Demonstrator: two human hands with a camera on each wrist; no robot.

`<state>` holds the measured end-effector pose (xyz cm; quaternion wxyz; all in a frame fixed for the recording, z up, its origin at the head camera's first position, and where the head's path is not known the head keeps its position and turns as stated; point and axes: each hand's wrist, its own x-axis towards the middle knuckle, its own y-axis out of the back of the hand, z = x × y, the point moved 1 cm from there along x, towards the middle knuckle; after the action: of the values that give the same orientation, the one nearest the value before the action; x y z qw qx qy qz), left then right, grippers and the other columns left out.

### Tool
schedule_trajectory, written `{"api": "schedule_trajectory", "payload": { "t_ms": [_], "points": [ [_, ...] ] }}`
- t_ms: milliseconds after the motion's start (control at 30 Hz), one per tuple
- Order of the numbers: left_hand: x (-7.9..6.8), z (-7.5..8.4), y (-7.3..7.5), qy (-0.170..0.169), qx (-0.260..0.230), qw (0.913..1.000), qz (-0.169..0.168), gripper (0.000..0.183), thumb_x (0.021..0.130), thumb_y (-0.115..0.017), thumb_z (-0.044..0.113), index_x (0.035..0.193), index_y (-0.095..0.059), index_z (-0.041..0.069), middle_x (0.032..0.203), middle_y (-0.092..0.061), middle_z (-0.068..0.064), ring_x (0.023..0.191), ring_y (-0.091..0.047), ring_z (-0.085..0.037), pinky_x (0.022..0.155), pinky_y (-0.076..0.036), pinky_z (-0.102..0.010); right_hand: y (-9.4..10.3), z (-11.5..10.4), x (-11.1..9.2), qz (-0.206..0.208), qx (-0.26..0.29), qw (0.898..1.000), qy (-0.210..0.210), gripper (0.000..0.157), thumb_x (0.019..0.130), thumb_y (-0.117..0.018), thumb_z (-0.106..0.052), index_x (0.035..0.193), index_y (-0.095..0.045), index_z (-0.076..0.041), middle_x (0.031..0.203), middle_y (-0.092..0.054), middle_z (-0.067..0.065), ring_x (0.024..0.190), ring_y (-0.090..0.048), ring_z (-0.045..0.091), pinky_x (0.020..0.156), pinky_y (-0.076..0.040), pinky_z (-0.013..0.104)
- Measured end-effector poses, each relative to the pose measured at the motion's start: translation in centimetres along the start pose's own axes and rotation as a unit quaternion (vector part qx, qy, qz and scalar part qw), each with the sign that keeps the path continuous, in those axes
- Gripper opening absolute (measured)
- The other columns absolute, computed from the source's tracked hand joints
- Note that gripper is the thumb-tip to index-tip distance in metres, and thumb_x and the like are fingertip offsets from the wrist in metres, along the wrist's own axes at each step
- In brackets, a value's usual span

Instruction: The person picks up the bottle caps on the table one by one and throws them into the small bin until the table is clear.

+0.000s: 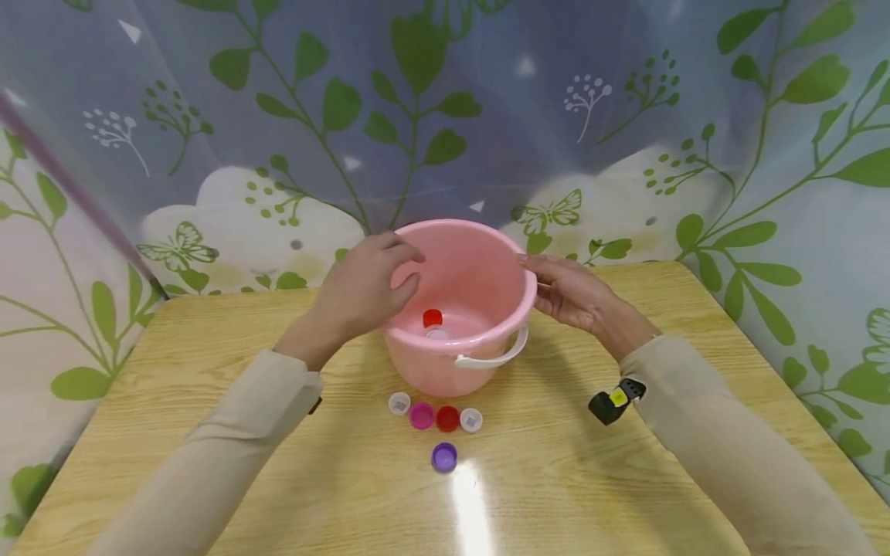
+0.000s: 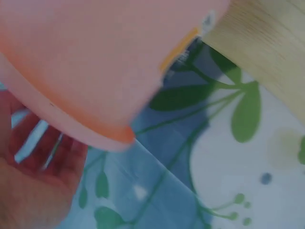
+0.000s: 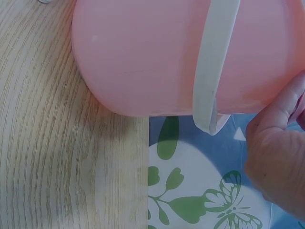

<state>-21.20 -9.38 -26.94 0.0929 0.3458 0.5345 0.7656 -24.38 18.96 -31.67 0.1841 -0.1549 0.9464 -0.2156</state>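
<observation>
A pink bucket (image 1: 424, 364) stands upright on the table, its white handle (image 1: 495, 360) hanging down at the front right. At the bucket's left rim is my left hand (image 1: 365, 286), with loosely bent fingers over the edge and the thumb apart. My right hand (image 1: 573, 297) holds the right rim between its fingers, also seen at the edge in the right wrist view. Inside the bucket lie a red bottle cap (image 1: 433, 317) and a whitish one (image 1: 437, 333), partly hidden by the front rim.
Before the bucket, a row holds a white cap (image 1: 399, 403), a magenta cap (image 1: 421, 415), a red cap (image 1: 448, 418) and another white cap (image 1: 471, 420). A purple cap (image 1: 444, 457) lies nearer. Leaf-patterned cloth (image 1: 445, 181) hangs behind the wooden table (image 1: 577, 479).
</observation>
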Motion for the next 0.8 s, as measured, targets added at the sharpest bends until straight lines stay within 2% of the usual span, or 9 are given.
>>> {"api": "schedule_trajectory", "payload": {
  "t_ms": [100,167,233,400,567,700,800],
  "points": [
    [-1.1,-1.5,0.4,0.047,-0.004,0.9971,0.059,0.022,0.089,-0.06,0.014,0.106,-0.068,0.004,0.106,-0.062,-0.011,0.098,-0.057,-0.03,0.08,-0.05,-0.045,0.0,0.0,0.0,-0.001,-0.001,1.0,-0.002,0.037,0.095,-0.06,-0.019,0.126,-0.05,-0.002,0.111,-0.054,0.009,0.082,-0.064,0.015,0.075,-0.054,0.023],
    [-1.9,-2.5,0.6,0.074,0.0,0.9942,0.078,0.023,0.089,-0.059,0.015,0.107,-0.068,0.003,0.106,-0.062,-0.012,0.096,-0.058,-0.03,0.076,-0.051,-0.046,0.0,0.0,0.0,-0.001,-0.001,1.0,-0.004,0.039,0.095,-0.061,-0.019,0.128,-0.049,-0.002,0.112,-0.053,0.009,0.083,-0.064,0.015,0.075,-0.054,0.023],
    [-2.8,-3.5,0.7,0.093,0.0,0.9924,0.08,0.024,0.09,-0.058,0.014,0.108,-0.067,0.003,0.106,-0.062,-0.013,0.093,-0.059,-0.031,0.073,-0.05,-0.047,0.0,0.0,-0.1,-0.002,0.0,1.0,-0.004,0.039,0.094,-0.061,-0.019,0.128,-0.049,-0.002,0.112,-0.053,0.009,0.082,-0.064,0.015,0.075,-0.054,0.023],
    [-5.0,-5.2,0.0,0.128,0.001,0.991,0.04,0.026,0.09,-0.054,0.012,0.112,-0.065,0.003,0.107,-0.062,-0.016,0.087,-0.06,-0.032,0.069,-0.05,-0.047,0.1,0.0,-0.1,-0.003,0.004,1.0,-0.004,0.034,0.094,-0.062,-0.019,0.123,-0.053,-0.002,0.109,-0.055,0.009,0.08,-0.064,0.015,0.071,-0.055,0.022],
    [-7.2,-6.3,-1.8,0.152,0.007,0.9884,-0.01,0.027,0.09,-0.054,0.012,0.113,-0.064,0.002,0.108,-0.062,-0.016,0.083,-0.06,-0.03,0.064,-0.051,-0.046,0.0,0.0,0.0,0.0,0.0,1.0,-0.004,0.035,0.094,-0.062,-0.019,0.124,-0.052,-0.003,0.109,-0.055,0.009,0.08,-0.064,0.015,0.07,-0.055,0.022],
    [-8.7,-6.8,-3.5,0.137,0.01,0.9886,-0.062,0.028,0.089,-0.057,0.015,0.112,-0.065,0.002,0.106,-0.062,-0.014,0.084,-0.062,-0.03,0.066,-0.052,-0.046,-0.1,0.1,-0.1,0.002,-0.001,1.0,-0.002,0.038,0.094,-0.062,-0.019,0.126,-0.05,-0.003,0.109,-0.054,0.009,0.08,-0.064,0.015,0.07,-0.055,0.022],
    [-9.7,-7.0,-4.9,0.099,0.003,0.9898,-0.102,0.029,0.088,-0.062,0.019,0.111,-0.065,0.002,0.106,-0.062,-0.012,0.088,-0.062,-0.03,0.072,-0.053,-0.047,-0.1,0.1,-0.1,0.004,0.002,1.0,0.001,0.037,0.094,-0.062,-0.019,0.125,-0.051,-0.002,0.108,-0.054,0.009,0.079,-0.064,0.014,0.07,-0.055,0.022]
  ]
}}
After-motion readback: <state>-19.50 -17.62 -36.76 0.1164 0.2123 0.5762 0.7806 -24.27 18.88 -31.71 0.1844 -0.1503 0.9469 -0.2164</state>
